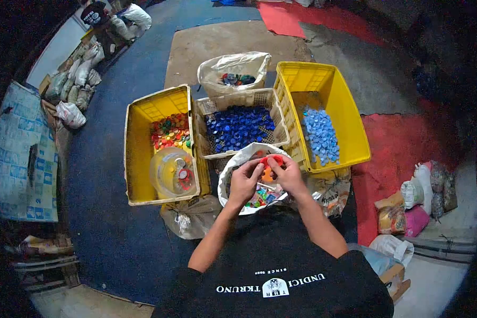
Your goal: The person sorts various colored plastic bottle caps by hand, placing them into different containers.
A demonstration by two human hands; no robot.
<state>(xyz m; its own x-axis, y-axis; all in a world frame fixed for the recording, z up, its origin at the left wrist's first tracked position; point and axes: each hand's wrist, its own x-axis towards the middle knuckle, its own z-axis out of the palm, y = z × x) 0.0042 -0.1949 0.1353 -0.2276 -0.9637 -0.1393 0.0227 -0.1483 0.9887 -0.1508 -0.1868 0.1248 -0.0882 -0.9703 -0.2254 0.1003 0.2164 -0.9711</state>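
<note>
My left hand (244, 183) and my right hand (290, 177) are both closed on a red plastic piece (272, 160), perhaps a large cap; its exact kind is too small to tell. They hold it between thumbs and fingers above an open white sack (225, 180). Inside the sack lie mixed small plastic bits (262, 196) in green, red, pink and other colours. Just beyond the sack stands a whitish crate (286, 135) of dark blue bottle caps (238, 127).
A yellow bin (135, 132) on the left holds red, orange and green caps (170, 130) and a clear plastic container (167, 172). The yellow bin (350, 116) on the right has light blue caps (320, 135). Behind the crate sits another sack (212, 85). Stuffed bags (82, 71) line the left wall.
</note>
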